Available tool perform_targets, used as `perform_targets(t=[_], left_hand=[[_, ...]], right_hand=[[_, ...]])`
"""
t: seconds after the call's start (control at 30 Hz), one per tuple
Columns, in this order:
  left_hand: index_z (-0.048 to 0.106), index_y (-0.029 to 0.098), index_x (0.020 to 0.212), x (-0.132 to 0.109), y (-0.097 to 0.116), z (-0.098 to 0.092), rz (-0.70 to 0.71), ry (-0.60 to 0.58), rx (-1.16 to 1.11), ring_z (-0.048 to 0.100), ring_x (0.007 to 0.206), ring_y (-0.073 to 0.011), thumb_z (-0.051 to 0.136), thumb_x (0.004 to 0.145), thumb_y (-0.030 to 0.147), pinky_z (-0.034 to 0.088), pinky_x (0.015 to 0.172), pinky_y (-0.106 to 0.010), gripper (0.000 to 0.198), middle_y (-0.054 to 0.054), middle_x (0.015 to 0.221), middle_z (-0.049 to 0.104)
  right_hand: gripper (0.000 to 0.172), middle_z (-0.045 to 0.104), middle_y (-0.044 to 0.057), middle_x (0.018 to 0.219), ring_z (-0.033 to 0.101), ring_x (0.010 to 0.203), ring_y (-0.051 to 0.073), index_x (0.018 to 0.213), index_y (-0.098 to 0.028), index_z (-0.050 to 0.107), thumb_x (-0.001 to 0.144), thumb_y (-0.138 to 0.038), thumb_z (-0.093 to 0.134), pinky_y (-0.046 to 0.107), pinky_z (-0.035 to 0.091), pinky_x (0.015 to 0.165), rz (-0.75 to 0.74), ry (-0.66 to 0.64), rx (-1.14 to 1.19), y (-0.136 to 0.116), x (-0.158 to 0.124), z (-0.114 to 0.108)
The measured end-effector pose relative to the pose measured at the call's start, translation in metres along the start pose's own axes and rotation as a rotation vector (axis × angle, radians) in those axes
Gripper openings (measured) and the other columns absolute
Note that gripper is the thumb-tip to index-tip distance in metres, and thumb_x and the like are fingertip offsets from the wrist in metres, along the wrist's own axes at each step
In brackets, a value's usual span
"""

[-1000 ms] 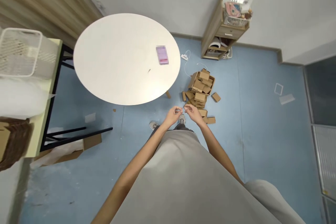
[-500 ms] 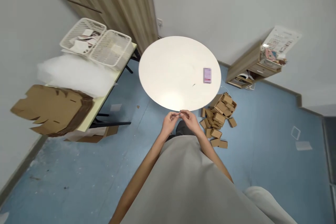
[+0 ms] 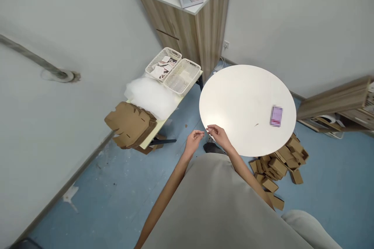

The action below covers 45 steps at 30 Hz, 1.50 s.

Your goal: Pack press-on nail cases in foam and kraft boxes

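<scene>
My left hand (image 3: 194, 141) is in front of my grey shirt near the round white table's (image 3: 239, 85) front edge. Its thumb and fingers are pinched together, and anything between them is too small to make out. Close to its right, my right hand (image 3: 219, 135) is also closed in a pinch, its fingertips over the table's rim. What it holds, if anything, cannot be made out. A narrow gap separates the fingertips of the two hands. On the table's right side lies a purple rectangular item (image 3: 276, 116), its face blurred. A small dark sliver (image 3: 256, 125) lies left of it.
At left, a narrow table (image 3: 157, 126) holds flattened brown cardboard (image 3: 131, 124), white foam sheeting (image 3: 152, 95) and two white baskets (image 3: 182, 76). Behind stands a wooden cabinet (image 3: 187, 31). Several small cardboard boxes (image 3: 277, 167) lie on the floor at right, near a low shelf (image 3: 333, 105).
My view has swung left, so the tables and boxes sit further right. My hands, whose fingertips met before, have moved slightly apart.
</scene>
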State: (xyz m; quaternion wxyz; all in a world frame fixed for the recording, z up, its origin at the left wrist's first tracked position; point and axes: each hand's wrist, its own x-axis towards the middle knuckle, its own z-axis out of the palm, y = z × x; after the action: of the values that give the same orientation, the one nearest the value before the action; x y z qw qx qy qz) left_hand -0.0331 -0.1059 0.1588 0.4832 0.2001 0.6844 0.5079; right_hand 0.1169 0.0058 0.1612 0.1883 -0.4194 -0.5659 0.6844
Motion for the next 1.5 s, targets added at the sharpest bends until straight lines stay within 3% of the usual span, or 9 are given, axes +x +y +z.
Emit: perform_targets(t=[0.13, 0.23, 0.47, 0.67, 0.83, 0.97, 1.13, 1.3, 1.5], left_hand=[[0.069, 0.022, 0.099, 0.035, 0.015, -0.037, -0.047, 0.114, 0.045, 0.081, 0.112, -0.0286, 0.080, 0.086, 0.060, 0.062, 0.104, -0.046, 0.041, -0.015, 0.121, 0.083], [0.069, 0.022, 0.103, 0.059, 0.022, -0.053, -0.072, 0.166, 0.078, 0.080, 0.112, -0.0281, 0.079, 0.087, 0.065, 0.063, 0.103, -0.045, 0.047, -0.015, 0.119, 0.082], [0.071, 0.022, 0.110, 0.117, 0.041, -0.075, -0.090, 0.080, 0.097, 0.079, 0.117, -0.0290, 0.075, 0.090, 0.062, 0.063, 0.105, -0.044, 0.044, -0.015, 0.121, 0.081], [0.071, 0.023, 0.107, 0.218, 0.066, -0.099, -0.073, 0.019, 0.246, 0.078, 0.116, -0.0283, 0.073, 0.092, 0.044, 0.061, 0.106, -0.044, 0.026, -0.014, 0.123, 0.080], [0.071, 0.020, 0.119, 0.317, 0.109, -0.113, 0.237, -0.014, 0.579, 0.071, 0.126, -0.0343, 0.064, 0.097, 0.029, 0.054, 0.117, -0.050, 0.025, -0.019, 0.132, 0.073], [0.065, 0.012, 0.141, 0.385, 0.139, -0.112, 0.449, -0.140, 0.889, 0.059, 0.142, -0.0402, 0.051, 0.102, 0.021, 0.049, 0.123, -0.056, 0.043, -0.025, 0.145, 0.065], [0.063, 0.009, 0.148, 0.445, 0.151, -0.096, 0.523, -0.307, 1.133, 0.056, 0.141, -0.0381, 0.047, 0.100, 0.015, 0.049, 0.121, -0.051, 0.051, -0.023, 0.147, 0.063], [0.067, 0.007, 0.144, 0.474, 0.150, -0.082, 0.569, -0.399, 1.353, 0.055, 0.136, -0.0392, 0.044, 0.098, 0.011, 0.051, 0.111, -0.049, 0.051, -0.025, 0.144, 0.063], [0.075, 0.012, 0.131, 0.485, 0.146, -0.086, 0.535, -0.535, 1.572, 0.054, 0.133, -0.0388, 0.046, 0.094, 0.006, 0.049, 0.110, -0.049, 0.048, -0.025, 0.137, 0.065]], right_hand=[[0.034, 0.084, 0.008, 0.120, 0.083, 0.104, 0.027, 0.119, -0.027, 0.078, 0.098, -0.053, 0.071, 0.045, 0.063, 0.103, 0.016, -0.050, -0.003, -0.019, 0.044, 0.014], [0.030, 0.084, 0.007, 0.116, 0.083, 0.103, 0.027, 0.117, -0.028, 0.079, 0.098, -0.050, 0.072, 0.046, 0.063, 0.102, 0.049, -0.056, -0.025, -0.025, 0.065, 0.017], [0.035, 0.084, 0.010, 0.120, 0.083, 0.104, 0.029, 0.119, -0.026, 0.078, 0.098, -0.053, 0.071, 0.049, 0.063, 0.102, 0.138, 0.014, -0.044, -0.026, 0.086, 0.012], [0.041, 0.084, 0.011, 0.121, 0.083, 0.106, 0.029, 0.120, -0.026, 0.077, 0.096, -0.060, 0.071, 0.050, 0.062, 0.105, 0.200, 0.207, -0.030, -0.038, 0.099, 0.017], [0.047, 0.084, 0.012, 0.124, 0.082, 0.109, 0.030, 0.121, -0.026, 0.077, 0.093, -0.063, 0.072, 0.051, 0.061, 0.108, 0.240, 0.372, 0.022, -0.064, 0.117, 0.039], [0.053, 0.083, 0.014, 0.126, 0.081, 0.110, 0.030, 0.123, -0.023, 0.076, 0.092, -0.066, 0.073, 0.050, 0.060, 0.108, 0.243, 0.478, 0.099, -0.084, 0.134, 0.061], [0.057, 0.083, 0.016, 0.126, 0.082, 0.109, 0.031, 0.122, -0.022, 0.076, 0.088, -0.068, 0.075, 0.050, 0.059, 0.107, 0.269, 0.562, 0.133, -0.095, 0.144, 0.079], [0.058, 0.082, 0.016, 0.129, 0.082, 0.111, 0.033, 0.121, -0.022, 0.076, 0.088, -0.069, 0.076, 0.052, 0.059, 0.107, 0.291, 0.644, 0.158, -0.096, 0.142, 0.085], [0.058, 0.083, 0.016, 0.127, 0.082, 0.110, 0.033, 0.122, -0.022, 0.077, 0.088, -0.069, 0.076, 0.053, 0.060, 0.107, 0.280, 0.709, 0.178, -0.093, 0.138, 0.082]])
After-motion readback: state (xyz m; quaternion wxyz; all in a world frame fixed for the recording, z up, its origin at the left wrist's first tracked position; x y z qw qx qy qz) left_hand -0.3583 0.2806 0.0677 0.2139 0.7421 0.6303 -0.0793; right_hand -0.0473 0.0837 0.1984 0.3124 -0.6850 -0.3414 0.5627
